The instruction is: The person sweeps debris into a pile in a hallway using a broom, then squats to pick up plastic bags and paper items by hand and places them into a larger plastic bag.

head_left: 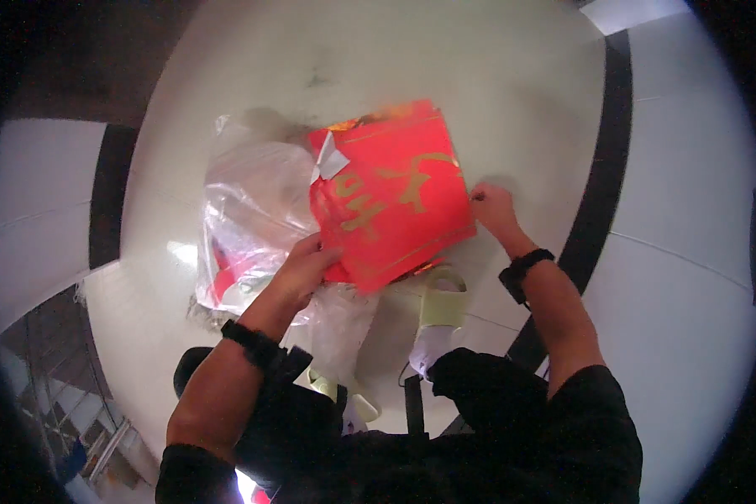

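A stack of red paper sheets [391, 181] with gold brush-style characters is held tilted above the floor. My left hand [305, 267] is closed on its lower left corner, thumb on top. At the stack's right edge is my right hand [497, 214], its fingers curled together by a small dark spot; what they pinch, if anything, is too small to make out. A folded white paper piece [331, 160] sticks up at the upper left of the stack. Orange and gold printed edges show behind the top sheet. Beside it on the left lies a crumpled clear plastic bag [256, 189].
Something red [224, 270] shows through the bag. The pale floor [512, 76] is bordered by dark strips [606, 160] and white walls [680, 185]. Below the paper are my feet in light green slippers [442, 304]. A metal rack [59, 370] stands at lower left.
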`<state>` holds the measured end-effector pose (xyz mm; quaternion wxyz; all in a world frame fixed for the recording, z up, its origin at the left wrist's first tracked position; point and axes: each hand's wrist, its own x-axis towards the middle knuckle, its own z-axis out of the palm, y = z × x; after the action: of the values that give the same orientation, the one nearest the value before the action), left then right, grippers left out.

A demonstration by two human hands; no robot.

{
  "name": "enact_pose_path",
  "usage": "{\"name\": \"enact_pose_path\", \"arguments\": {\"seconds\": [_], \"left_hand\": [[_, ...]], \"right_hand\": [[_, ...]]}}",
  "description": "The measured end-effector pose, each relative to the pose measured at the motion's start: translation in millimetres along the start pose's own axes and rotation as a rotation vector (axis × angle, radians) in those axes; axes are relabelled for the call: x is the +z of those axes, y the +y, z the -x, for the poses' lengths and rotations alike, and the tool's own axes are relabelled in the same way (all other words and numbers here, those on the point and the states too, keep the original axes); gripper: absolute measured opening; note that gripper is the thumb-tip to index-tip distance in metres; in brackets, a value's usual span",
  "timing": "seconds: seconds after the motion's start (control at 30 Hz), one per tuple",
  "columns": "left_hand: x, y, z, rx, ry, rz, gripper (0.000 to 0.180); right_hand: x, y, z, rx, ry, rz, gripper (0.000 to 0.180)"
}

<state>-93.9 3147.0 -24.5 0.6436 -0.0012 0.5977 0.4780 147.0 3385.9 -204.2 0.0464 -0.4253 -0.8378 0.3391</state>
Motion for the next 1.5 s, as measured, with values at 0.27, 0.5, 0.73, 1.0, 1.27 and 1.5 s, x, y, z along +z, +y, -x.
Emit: {"name": "enact_pose_path", "arguments": {"seconds": [0.27,0.5,0.73,1.0,1.27,1.5], "left_hand": [[12,38,27,-0.098,0.195,-0.173,0.043],[17,81,85,0.141,0.287,-0.046,0.035],[16,65,100,0.223,0.297,-0.014,0.034],[-11,62,106,0.183,0.298,-0.056,0.032],[-9,3,48,0.121,0.25,-0.619,0.049],[-20,-26,16,0.024,0.368,-1.024,0.053]], "right_hand": [[-59,-97,-10,0.183,-0.298,-0.903,0.009],[-63,-239,31,-0.191,-0.73,-0.989,0.01],[15,-316,62,-0.162,-0.738,-0.962,0.02],[0,-245,6,-0.132,-0.284,-0.618,0.015],[-33,-54,-13,0.235,-0.008,0.07,0.053],[-13,-47,-7,0.117,-0.046,0.09,0.054]]}}
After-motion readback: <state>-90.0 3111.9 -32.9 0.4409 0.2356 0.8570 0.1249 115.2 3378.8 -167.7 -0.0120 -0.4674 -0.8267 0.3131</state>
